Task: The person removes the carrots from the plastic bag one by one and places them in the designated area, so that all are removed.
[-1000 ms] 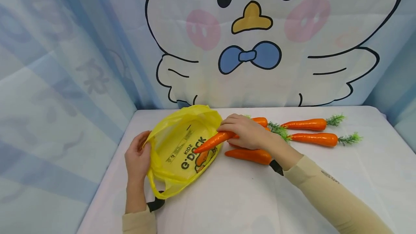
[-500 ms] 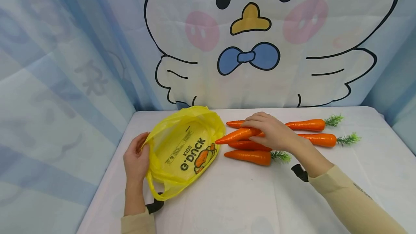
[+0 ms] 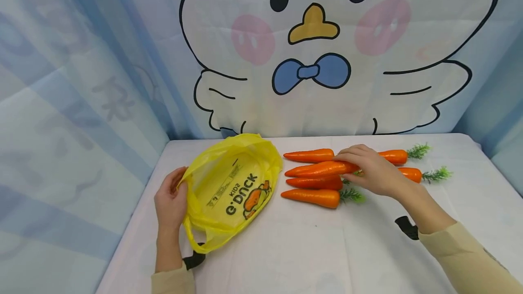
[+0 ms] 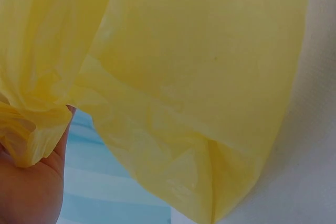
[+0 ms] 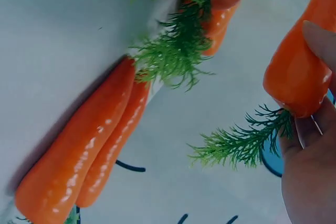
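Note:
My left hand pinches the left rim of a yellow plastic bag, whose mouth faces up with printed lettering and a duck showing. In the left wrist view the thumb side of that hand shows beside gathered yellow film. My right hand grips an orange carrot near its leafy end, tip pointing left toward the bag. In the right wrist view, thumb and fingers close round the held carrot, its green leaves hanging below. Other carrots lie close around it: one behind, two in front, the nearest carrot lowest.
Two more carrots lie to the right, a back carrot and a front carrot, partly hidden by the right hand. A white cloth covers the table. A printed curtain hangs behind it.
My right hand has moved right, away from the bag, with the carrot still in its grip; the carrot's tip was over the bag's mouth before. My left hand keeps hold of the bag.

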`<state>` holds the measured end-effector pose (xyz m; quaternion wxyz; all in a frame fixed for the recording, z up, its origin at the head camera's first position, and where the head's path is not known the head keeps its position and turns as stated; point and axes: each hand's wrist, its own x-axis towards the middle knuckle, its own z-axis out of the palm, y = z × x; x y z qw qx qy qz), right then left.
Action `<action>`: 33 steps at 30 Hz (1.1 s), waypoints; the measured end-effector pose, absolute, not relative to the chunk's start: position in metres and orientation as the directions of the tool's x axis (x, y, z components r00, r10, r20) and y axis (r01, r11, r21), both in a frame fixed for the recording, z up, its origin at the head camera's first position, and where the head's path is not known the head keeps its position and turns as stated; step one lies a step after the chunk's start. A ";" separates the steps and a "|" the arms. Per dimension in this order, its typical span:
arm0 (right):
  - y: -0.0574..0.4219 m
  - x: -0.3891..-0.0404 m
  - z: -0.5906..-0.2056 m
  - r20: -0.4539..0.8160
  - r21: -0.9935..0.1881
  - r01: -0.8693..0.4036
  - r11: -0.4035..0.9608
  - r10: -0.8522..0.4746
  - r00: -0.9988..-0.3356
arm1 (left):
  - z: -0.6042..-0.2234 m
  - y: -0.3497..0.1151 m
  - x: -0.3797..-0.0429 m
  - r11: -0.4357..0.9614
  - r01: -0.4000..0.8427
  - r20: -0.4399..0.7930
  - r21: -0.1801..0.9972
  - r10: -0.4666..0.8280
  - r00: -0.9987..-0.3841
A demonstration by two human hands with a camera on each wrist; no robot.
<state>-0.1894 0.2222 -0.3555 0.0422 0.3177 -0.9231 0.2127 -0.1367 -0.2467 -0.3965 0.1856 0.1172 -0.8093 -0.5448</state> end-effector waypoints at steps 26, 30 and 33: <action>0.300 -0.164 -0.385 0.354 -0.314 -0.550 0.774 -0.442 -0.824 | -0.395 -0.247 -0.137 0.376 -0.010 0.156 0.926 -0.408 -0.900; 0.308 -0.162 -0.388 0.294 -0.338 -0.498 0.799 -0.413 -0.862 | -0.395 -0.247 -0.137 0.375 -0.004 0.159 0.927 -0.404 -0.901; 0.316 -0.160 -0.390 0.245 -0.357 -0.454 0.816 -0.387 -0.889 | -0.396 -0.246 -0.137 0.376 -0.007 0.158 0.927 -0.408 -0.899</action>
